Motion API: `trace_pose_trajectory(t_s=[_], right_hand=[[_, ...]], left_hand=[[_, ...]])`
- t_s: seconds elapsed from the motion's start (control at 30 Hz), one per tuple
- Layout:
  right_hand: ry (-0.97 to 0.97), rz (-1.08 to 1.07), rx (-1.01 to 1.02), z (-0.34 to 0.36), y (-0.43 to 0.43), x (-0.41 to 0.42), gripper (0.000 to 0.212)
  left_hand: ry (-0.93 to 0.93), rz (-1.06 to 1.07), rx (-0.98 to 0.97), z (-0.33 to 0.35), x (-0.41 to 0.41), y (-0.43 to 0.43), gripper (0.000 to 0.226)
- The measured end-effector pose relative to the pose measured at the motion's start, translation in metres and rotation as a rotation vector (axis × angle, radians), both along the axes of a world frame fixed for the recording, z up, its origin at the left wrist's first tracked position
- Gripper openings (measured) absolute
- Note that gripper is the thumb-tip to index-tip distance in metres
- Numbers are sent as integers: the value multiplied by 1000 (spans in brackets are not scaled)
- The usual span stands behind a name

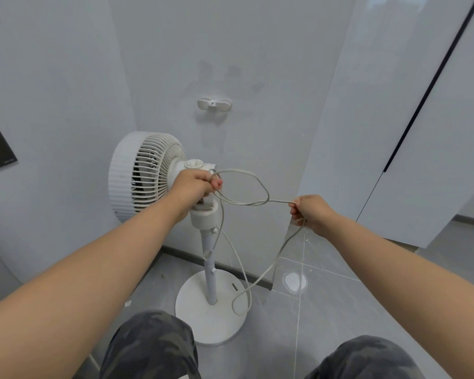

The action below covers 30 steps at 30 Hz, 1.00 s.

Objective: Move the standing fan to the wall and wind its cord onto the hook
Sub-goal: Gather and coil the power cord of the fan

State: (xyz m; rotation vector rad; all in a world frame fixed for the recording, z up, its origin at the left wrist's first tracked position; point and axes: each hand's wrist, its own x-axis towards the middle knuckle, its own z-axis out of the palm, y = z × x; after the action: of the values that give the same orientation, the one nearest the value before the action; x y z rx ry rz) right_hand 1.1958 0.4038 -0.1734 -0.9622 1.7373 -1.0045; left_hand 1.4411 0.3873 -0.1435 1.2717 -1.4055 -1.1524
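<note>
1. The fan is white plastic, with a round ribbed cage, a thin pole and a flat disc base on glossy grey tiles.
2. Our left hand curls tight around a loop of thin pale cord at the fan's neck.
3. Our right hand pinches the cord, which stretches between our fingers and droops below them.
4. The white hook sits on the wall above our left fingers.

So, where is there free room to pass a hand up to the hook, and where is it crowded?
Free: the bare wall around the hook, above the fan head and left of the cabinet door; the floor tiles right of the base. Crowded: the fan's neck, where the left hand grips cord loops, and across to the right hand.
</note>
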Motion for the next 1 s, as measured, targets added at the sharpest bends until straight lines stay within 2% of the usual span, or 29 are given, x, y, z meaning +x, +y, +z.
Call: trace_pose_trajectory(t_s=[0.1,0.23,0.37,0.43,0.53,0.63,0.7,0.77,0.83,0.9,1.0], right_hand=[[39,141,-2,0,6,-4,30],[-33,434,80,5,13,-4,7],[-4,669,25,15,14,6,27],[116,708,-6,17,16,13,33],[266,561,-164,18,17,19,11],[281,427,-266,22,16,17,22],[226,373,-296,27,16,17,27],[17,295,-307,33,16,19,32],[-147,223,-289,39,14,20,38],[-182,144,-273,44,11,19,41],[-153,78,-238,48,9,19,43]], left_hand=[[223,-60,179,2,-2,3,26],[231,-64,194,2,-10,5,17],[326,-91,232,3,-16,4,15],[390,-69,270,5,-19,4,16],[424,-28,338,4,-18,3,19],[238,-23,375,-2,-16,4,27],[-90,-67,352,-3,-12,7,37],[-457,-182,269,-2,-8,9,53],[-734,-351,162,-1,-3,12,64],[-839,-436,111,0,-1,14,61],[-765,-402,67,1,-1,13,41]])
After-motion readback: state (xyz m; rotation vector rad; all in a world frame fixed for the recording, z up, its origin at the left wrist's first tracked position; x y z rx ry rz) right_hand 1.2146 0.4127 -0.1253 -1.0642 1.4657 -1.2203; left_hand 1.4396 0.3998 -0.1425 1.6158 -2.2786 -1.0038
